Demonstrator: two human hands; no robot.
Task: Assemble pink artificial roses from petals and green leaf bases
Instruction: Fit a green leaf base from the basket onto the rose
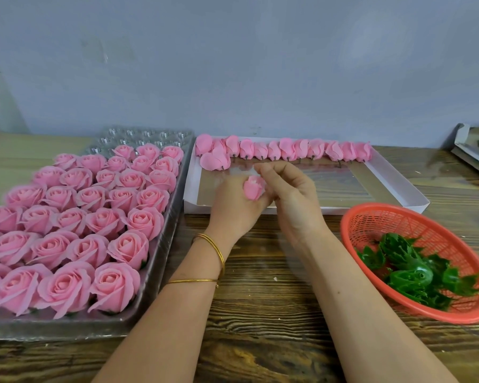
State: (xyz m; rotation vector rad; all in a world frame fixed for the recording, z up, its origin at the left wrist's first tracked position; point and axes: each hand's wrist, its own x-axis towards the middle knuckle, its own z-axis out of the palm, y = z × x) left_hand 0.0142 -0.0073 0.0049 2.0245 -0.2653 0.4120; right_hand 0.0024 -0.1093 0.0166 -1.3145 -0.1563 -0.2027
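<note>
Left hand [233, 205] grips the rosebud [253, 187] over the white tray's [357, 210] near edge. Right hand [291, 200] touches it with curled fingers; too blurred to tell if it's pinching. Leaf bases [415, 272] in the red basket [371, 217] at the table's right edge, nearer my right hand.

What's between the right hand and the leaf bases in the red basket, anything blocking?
Nothing visible blocks. The right hand hovers over the white tray's front edge; beyond it only bare table reaches the red basket, open-topped, leaf bases loose inside.
</note>
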